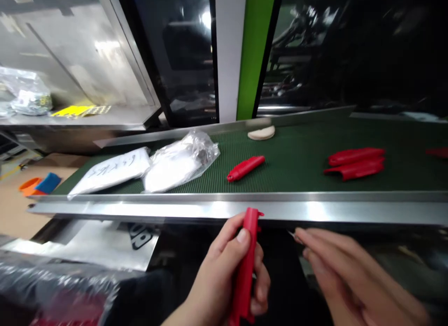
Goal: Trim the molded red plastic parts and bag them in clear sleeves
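In the head view, the left hand (pixel 227 265) has its grip clamped around the red part (pixel 250 223), thumb on its face and fingers wrapped behind. The part stands tilted, its upper end near the metal rail (pixel 196 209) at the front of the belt (pixel 297 176). To its right, the right hand (pixel 346 274) has its grip pinched together on a thin tip (pixel 291 233), too small and blurred to identify. The two hands are apart.

On the green belt, beyond the rail, lie a lone red piece (pixel 245 168), a red pair (pixel 357 162) farther right and a blurred red end (pixel 437 152) at the picture's edge. Behind the lone piece is a pale disc (pixel 262 133). To the left, a clear bag (pixel 180 162) touches a white pack (pixel 112 171) with dark handwriting. Farther left sit an orange piece (pixel 30 187) and a blue piece (pixel 51 182), touching.
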Demonstrator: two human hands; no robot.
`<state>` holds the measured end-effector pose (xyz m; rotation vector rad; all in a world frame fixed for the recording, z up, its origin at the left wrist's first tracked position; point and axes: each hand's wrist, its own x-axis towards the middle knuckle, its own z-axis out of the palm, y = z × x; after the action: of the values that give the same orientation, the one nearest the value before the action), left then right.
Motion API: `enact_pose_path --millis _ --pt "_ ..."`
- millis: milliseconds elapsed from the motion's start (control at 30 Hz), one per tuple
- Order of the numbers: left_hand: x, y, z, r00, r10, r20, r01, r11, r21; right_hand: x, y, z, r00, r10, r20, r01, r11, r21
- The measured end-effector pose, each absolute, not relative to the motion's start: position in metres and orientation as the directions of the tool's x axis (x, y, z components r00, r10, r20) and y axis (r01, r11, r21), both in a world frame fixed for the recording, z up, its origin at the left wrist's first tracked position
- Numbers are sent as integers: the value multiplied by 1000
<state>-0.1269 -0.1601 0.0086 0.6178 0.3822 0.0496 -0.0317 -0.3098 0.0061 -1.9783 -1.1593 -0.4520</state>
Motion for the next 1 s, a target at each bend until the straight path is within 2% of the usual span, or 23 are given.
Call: enact_pose_path --millis 100,200,333,533,667,1000 --pt "-148 -171 -6 925 189 -330 32 825 564 -31 -302 14 390 727 566 902 -178 -393" --pt "-160 -177 -14 913 245 -327 -19 826 564 -34 -296 14 318 810 493 913 -122 -389" --pt "-169 -180 -18 910 303 -284 -87 807 584 -43 -290 13 275 829 486 928 -98 -359" --pt "-173 -177 -12 871 324 -370 -44 801 597 -50 -289 10 271 832 484 929 -94 -359" --pt "-174 -177 -16 882 323 -344 -72 812 579 -51 -289 10 287 834 471 925 -112 -363" --pt "-175 -177 -10 855 322 -407 -26 810 586 -53 -288 9 264 840 474 938 -111 -327"
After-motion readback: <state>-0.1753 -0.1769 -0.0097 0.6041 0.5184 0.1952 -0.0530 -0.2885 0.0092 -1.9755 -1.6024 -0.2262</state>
